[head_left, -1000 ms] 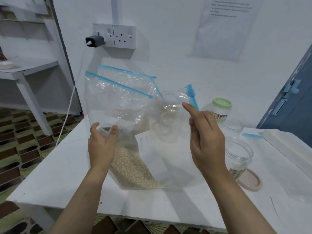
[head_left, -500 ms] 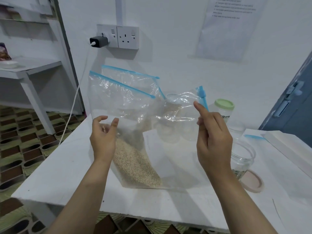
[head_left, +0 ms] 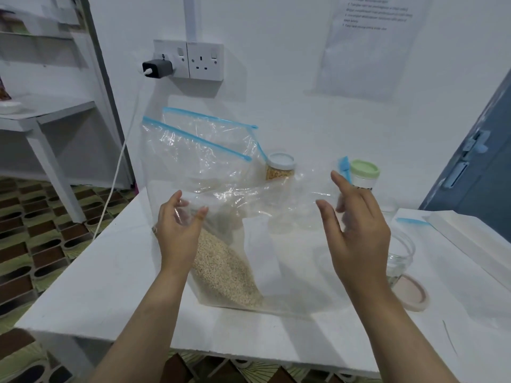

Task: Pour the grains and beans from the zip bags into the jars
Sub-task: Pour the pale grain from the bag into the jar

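Item: zip bag (head_left: pixel 221 217), standing on table (head_left: pixel 110 272), pale grain pooled low at its left corner. Limp, slick film, bottom-heavy. Our left hand (head_left: pixel 177 230) pinches its left side; right hand (head_left: pixel 356 233) pinches the blue-zip corner. We would grip just under the zip.

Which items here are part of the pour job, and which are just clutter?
Job:
- zip bag of pale grains, gripped by left hand; right hand at its plastic
- open glass jar and its pink lid
- white-lidded jar
- green-lidded jar

Lying about:
- charger in wall socket
- paper notice
- shelf unit
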Motion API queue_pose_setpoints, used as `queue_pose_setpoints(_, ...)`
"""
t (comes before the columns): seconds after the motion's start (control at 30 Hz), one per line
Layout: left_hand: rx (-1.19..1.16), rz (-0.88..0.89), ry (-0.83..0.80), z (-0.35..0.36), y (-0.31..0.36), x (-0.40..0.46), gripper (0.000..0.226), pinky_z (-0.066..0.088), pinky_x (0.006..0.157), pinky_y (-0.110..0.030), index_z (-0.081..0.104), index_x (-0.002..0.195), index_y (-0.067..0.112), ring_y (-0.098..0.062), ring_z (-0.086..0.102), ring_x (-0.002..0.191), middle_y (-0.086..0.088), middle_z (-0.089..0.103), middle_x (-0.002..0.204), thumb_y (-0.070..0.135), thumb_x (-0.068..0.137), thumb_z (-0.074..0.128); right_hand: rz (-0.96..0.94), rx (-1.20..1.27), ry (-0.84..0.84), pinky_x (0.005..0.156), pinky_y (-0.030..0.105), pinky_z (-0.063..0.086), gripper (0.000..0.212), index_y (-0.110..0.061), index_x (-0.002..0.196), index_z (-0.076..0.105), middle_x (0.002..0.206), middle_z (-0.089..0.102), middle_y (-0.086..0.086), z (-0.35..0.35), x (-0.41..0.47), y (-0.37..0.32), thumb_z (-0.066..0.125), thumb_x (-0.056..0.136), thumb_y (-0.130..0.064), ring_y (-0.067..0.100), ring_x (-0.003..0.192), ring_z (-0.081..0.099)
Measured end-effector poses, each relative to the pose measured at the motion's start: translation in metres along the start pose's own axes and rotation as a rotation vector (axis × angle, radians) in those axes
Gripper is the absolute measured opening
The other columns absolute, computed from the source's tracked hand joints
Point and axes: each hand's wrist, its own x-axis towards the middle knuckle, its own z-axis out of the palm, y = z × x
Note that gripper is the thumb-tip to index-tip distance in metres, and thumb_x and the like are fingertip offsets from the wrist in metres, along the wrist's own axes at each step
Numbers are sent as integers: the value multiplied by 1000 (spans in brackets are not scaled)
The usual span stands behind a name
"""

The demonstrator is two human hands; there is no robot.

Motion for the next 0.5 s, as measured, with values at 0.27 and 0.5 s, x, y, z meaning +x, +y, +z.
queue_pose_setpoints(0.27, -44, 143, 16, 17, 31, 22, 58, 40, 85, -7, 52, 135, 21, 8, 48, 88, 15, 49, 105, 22, 83, 78, -36, -49, -40, 63, 10, 35, 31, -17, 128, 66, 75, 44, 2, -21, 22, 3, 60, 98, -8, 13, 66, 38)
queue_pose_setpoints(0.5, -81, 273, 5, 42, 76, 51, 60, 40, 83, -9, 52, 136, 15, 2, 47, 89, 5, 50, 110, 25, 83, 79, 3, -112, 54, 71, 1, 34, 36, -11, 136, 59, 89, 50, 3, -32, 58, 15, 57, 101, -10, 0, 74, 46)
